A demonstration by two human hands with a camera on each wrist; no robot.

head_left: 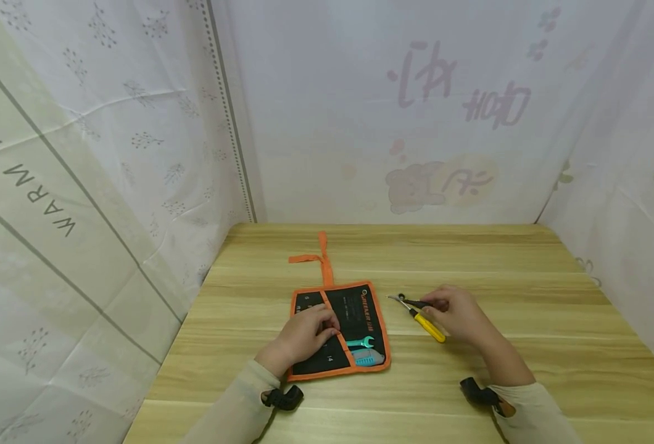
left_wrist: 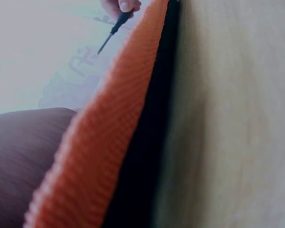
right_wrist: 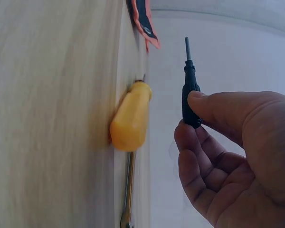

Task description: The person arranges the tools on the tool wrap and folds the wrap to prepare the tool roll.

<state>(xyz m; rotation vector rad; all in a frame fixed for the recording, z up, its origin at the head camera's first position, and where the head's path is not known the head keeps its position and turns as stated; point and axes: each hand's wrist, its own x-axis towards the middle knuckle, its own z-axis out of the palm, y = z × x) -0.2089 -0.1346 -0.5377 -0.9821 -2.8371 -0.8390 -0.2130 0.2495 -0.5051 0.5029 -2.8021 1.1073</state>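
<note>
A black fabric tool pouch (head_left: 355, 308) with orange trim lies flat on the table. My left hand (head_left: 307, 333) rests over it, thumb and curled fingers pinching the orange pocket edge. A teal open-end wrench (head_left: 363, 342) and a grey-and-blue utility knife (head_left: 368, 357) show above that pocket. Right of the pouch, my right hand (head_left: 457, 314) pinches a small black screwdriver (right_wrist: 190, 95) by its handle, between thumb and fingers, with the shaft pointing away. Just below this hand lies a yellow-handled screwdriver (head_left: 429, 327) on the table.
Orange tie straps (head_left: 324, 265) stretch from the pouch toward the back of the wood-grain table (head_left: 471, 259). A slim metal shaft (right_wrist: 129, 190) shows below the yellow handle; what it belongs to is unclear. Printed curtains (head_left: 327, 123) hang behind and at both sides.
</note>
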